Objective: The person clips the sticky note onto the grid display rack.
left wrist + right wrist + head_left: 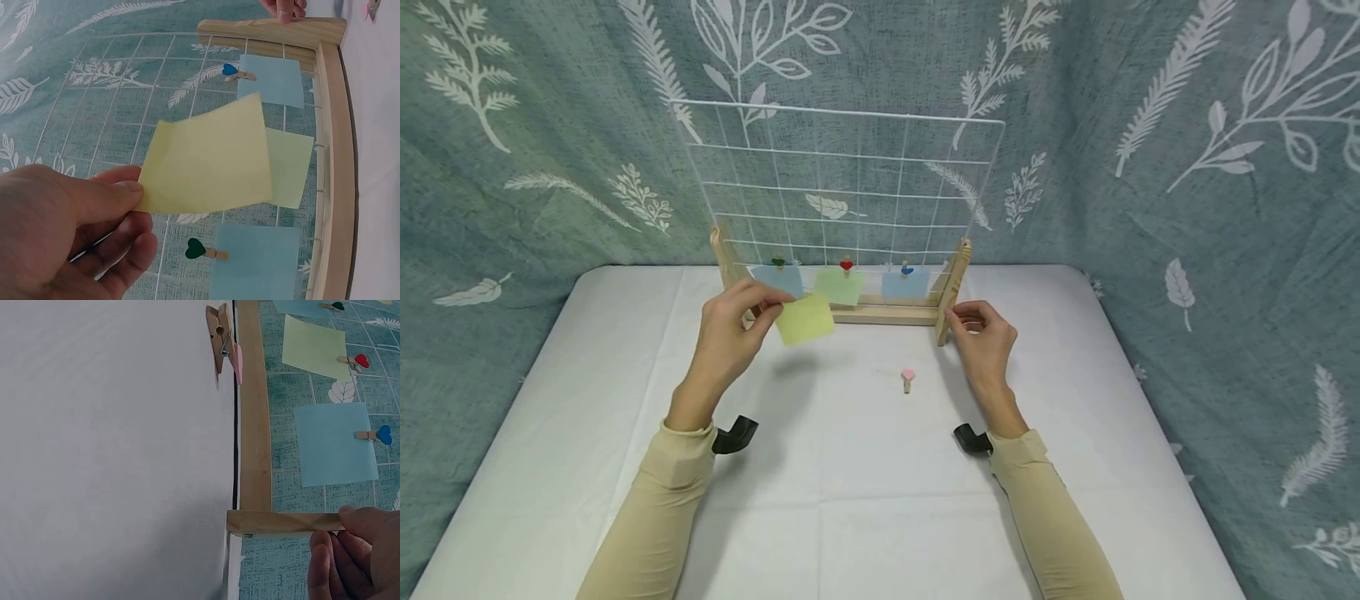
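My left hand [730, 329] pinches a yellow sticky note [806, 319] by its edge, in front of the wire grid [850, 196]. With thumb and fingers, my right hand [985, 337] grips the right wooden side piece [952, 287] of the grid's stand. Three notes hang low on the grid: a blue note [780, 282] with a green heart clothespin [196, 248], a green note [839, 287] with a red heart clothespin [361, 360], and another blue note [336, 447] with a blue heart clothespin [383, 434]. On the table lies a pink heart clothespin [907, 380].
The stand's wooden base bar [887, 315] runs between its two side pieces. A white cloth [865, 467] covers the table. Behind and beside it hangs a green leaf-patterned curtain [1120, 208]. Black devices [736, 435] sit at both wrists.
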Demonstrator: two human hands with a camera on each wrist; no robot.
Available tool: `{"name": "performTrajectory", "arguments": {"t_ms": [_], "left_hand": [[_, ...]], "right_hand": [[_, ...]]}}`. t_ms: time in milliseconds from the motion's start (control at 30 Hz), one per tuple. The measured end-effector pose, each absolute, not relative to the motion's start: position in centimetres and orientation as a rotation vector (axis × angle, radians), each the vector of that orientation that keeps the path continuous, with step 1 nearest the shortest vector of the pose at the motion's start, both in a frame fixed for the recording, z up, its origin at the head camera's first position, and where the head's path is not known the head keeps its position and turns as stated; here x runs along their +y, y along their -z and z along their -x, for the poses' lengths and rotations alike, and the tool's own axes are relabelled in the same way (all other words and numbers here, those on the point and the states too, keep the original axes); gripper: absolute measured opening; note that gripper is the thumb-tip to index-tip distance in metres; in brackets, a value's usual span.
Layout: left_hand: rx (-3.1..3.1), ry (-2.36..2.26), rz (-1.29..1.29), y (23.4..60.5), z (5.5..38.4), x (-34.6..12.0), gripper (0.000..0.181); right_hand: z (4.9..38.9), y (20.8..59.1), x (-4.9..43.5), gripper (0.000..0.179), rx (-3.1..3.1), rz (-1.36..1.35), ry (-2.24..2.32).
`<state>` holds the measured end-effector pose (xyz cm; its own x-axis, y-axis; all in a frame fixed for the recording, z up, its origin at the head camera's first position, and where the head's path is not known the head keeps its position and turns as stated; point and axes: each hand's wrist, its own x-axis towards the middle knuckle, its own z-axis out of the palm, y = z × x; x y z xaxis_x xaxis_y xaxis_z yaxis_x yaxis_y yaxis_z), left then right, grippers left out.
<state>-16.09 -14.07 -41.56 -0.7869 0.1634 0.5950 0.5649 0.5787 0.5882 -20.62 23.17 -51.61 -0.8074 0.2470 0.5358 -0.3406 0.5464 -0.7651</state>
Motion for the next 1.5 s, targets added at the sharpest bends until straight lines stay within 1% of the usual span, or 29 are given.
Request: {"name": "performTrajectory", "arguments": {"t_ms": [467, 800, 1500], "left_hand": [[-2.258, 1.137, 0.631, 40.7, 17.4, -12.3, 0.025], [-2.223, 1.144, 0.703, 40.0, 18.4, -11.0, 0.017], [-2.178, 1.174, 0.728, 39.1, 19.8, -9.2, 0.011]], "right_hand": [[20.6, 51.8, 23.3, 0.016, -2.199, -0.067, -1.255], [20.3, 51.8, 23.4, 0.013, -2.186, -0.090, -1.279], [18.5, 51.4, 23.9, 0.009, -2.326, -0.137, -1.230]]}}
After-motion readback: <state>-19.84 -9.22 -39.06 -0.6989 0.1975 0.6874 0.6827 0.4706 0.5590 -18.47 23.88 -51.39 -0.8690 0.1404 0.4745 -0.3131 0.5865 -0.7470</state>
